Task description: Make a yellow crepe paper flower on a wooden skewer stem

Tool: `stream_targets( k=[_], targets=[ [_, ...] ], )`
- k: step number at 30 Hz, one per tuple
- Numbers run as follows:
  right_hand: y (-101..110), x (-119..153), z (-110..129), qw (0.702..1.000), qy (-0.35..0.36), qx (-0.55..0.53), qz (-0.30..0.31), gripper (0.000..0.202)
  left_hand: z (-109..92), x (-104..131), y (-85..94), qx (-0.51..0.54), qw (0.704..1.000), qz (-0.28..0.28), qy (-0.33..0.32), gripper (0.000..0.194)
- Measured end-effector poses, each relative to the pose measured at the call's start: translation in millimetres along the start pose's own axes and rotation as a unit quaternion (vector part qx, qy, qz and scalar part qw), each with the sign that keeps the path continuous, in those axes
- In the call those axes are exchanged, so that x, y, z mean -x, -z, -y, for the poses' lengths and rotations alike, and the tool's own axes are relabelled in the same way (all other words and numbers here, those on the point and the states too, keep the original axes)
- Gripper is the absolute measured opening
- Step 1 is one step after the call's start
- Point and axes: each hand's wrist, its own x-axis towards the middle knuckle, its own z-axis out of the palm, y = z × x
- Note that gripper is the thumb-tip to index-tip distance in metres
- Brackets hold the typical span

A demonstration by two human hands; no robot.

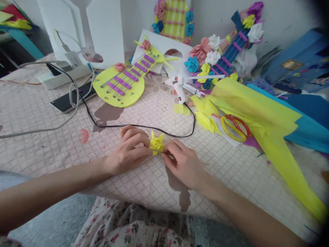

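A small yellow crepe-paper flower [156,141] sits between my two hands, just above the quilted cloth. My left hand [132,145] has its fingers closed at the flower's left edge. With thumb and forefinger, my right hand [183,163] pinches a thin stick [157,151] that crosses the lower part of the flower. What looks like the stick's other end shows beyond my right hand. The left fingertips partly hide their grip on the petals.
Behind my hands runs the black cord of a white glue gun [177,85]. A yellow paper guitar [123,85] lies at back left, near a phone [64,103] and a power strip [64,75]. Scissors [232,128] rest on yellow crepe paper [246,99] at right.
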Motion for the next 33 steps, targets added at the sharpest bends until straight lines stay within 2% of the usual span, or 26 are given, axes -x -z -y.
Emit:
stream_targets(
  k=[9,20,29,33],
  targets=[
    [-3.1,-0.6,2.6,0.999,0.028,0.046,-0.004,0.014,-0.9,-2.6,-2.6,0.003,1.0,-0.012,-0.004,0.005],
    [-5.4,-3.2,5.3,0.994,0.055,0.092,-0.032,0.016,-2.1,-3.7,-0.4,-0.001,1.0,0.005,-0.011,0.007],
    [-4.5,-1.7,2.2,0.997,0.04,0.066,-0.018,0.015,-2.2,-0.6,1.6,-0.002,0.999,0.041,-0.03,0.007],
    [-5.2,-0.9,2.9,0.997,0.046,0.066,-0.013,0.014,-1.9,-0.4,1.2,0.002,0.999,0.034,-0.026,0.004]
  ],
)
